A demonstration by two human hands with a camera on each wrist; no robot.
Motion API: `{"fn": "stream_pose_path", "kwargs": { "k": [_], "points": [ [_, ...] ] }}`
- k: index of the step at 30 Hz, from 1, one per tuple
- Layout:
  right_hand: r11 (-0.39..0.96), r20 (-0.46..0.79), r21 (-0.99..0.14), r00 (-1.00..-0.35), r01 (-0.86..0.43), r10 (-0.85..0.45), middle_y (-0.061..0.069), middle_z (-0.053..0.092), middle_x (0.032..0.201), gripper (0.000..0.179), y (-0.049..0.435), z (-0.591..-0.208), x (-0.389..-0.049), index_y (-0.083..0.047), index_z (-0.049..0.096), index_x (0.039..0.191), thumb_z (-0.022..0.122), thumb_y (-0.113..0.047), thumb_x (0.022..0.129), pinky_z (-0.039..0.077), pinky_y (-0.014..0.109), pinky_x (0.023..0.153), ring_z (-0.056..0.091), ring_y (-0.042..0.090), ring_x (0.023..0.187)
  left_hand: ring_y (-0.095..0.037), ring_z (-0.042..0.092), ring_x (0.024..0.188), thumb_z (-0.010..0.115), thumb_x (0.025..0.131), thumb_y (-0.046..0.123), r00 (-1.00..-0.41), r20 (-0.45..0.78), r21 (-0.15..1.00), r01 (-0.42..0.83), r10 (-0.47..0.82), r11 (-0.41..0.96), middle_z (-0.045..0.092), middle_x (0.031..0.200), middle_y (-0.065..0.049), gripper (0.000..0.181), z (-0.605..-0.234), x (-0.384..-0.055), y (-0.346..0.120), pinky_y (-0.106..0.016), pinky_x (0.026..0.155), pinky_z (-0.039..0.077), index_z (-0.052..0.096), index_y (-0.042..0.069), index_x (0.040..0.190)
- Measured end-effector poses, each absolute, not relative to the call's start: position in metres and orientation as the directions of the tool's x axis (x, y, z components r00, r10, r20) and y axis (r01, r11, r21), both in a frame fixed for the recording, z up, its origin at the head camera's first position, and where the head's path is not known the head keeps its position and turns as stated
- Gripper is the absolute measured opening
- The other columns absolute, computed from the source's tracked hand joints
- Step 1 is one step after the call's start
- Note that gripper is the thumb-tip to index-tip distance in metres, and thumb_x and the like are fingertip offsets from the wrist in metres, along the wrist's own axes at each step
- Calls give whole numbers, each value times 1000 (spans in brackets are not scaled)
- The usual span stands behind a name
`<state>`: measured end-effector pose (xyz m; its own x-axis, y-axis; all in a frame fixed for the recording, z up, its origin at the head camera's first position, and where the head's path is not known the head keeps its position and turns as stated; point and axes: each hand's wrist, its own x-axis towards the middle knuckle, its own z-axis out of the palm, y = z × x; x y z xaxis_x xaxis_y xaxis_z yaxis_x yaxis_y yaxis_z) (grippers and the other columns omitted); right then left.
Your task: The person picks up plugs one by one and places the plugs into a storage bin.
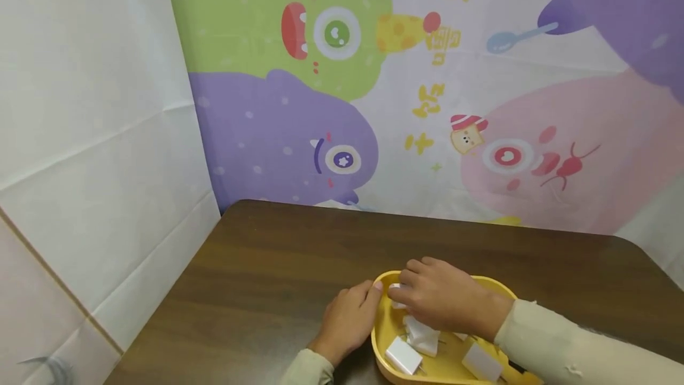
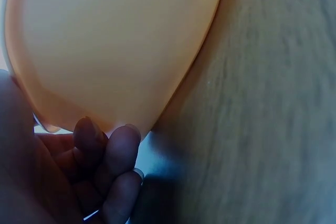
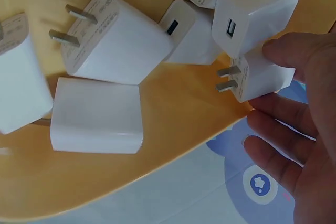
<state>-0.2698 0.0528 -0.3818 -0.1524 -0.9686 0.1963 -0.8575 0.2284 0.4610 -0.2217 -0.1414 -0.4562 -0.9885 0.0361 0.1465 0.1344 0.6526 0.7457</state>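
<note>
A yellow tray (image 1: 375, 337) with rounded corners stands on the table and holds several white plug chargers. At its left end my left hand (image 1: 347, 316) grips the wall, thumb at the rim; in the left wrist view the curled fingers (image 2: 123, 148) lie against the tray's outer side (image 2: 115, 51). My right hand (image 1: 440, 296) reaches over the tray's far left part. In the right wrist view, its thumb and fingers pinch a white charger (image 3: 262, 74) with two metal prongs, close by the tray wall. Another charger (image 3: 254, 14) with a USB port overlaps it.
More chargers lie loosely about the tray, one near the front left (image 1: 404, 355) and one to the right (image 1: 482, 362). Brown wood-grain table (image 1: 240, 290) surrounds the tray. Behind it hangs a cartoon-printed cloth (image 1: 406, 106), and a white sheet (image 1: 91, 106) at the left.
</note>
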Motion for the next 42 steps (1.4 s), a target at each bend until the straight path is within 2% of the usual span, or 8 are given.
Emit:
{"fn": "stream_pose_path", "kwargs": {
  "k": [8,19,26,30,37,42],
  "points": [
    [224,182,465,-154,-857,-971,-5,63,80,23,52,-383,-270,-21,69,101,78,-28,81,45,30,62,52,17,73,-11,48,56,36,106,51,-990,137,738,127,38,663,45,60,6,46,-456,-224,-141,-34,55,38,51,22,73],
    [268,192,421,-204,-866,-960,-6,60,76,11,61,-381,-261,-19,64,84,73,-25,84,44,30,59,52,16,70,-14,51,61,38,105,47,-989,144,728,123,24,675,48,62,5,43,-457,-224,-138,-37,58,38,51,23,73],
    [303,221,381,-232,-874,-947,-6,60,75,12,72,-373,-251,-18,66,85,72,-28,85,44,30,59,55,15,70,-14,51,62,40,105,45,-988,156,728,124,14,675,49,63,4,41,-456,-223,-137,-38,57,38,49,23,72],
    [326,231,352,-256,-877,-939,-8,56,72,12,81,-370,-246,-19,64,85,73,-27,85,43,30,59,53,14,68,-14,50,61,40,105,45,-989,148,729,119,15,674,47,61,4,42,-457,-224,-137,-37,58,38,49,22,72],
    [372,329,289,-273,-882,-904,-11,55,72,14,104,-366,-240,-19,65,86,77,-22,80,44,29,58,51,11,67,-13,50,61,42,105,44,-987,159,729,127,13,672,47,61,4,40,-457,-223,-136,-37,57,38,49,23,72],
    [427,372,266,-316,-864,-873,-10,60,79,16,123,-365,-238,-18,69,90,79,-22,77,48,31,60,53,11,70,-13,50,61,42,105,43,-986,164,730,130,12,671,48,61,4,40,-457,-223,-137,-37,57,39,50,23,72]
  ]
}}
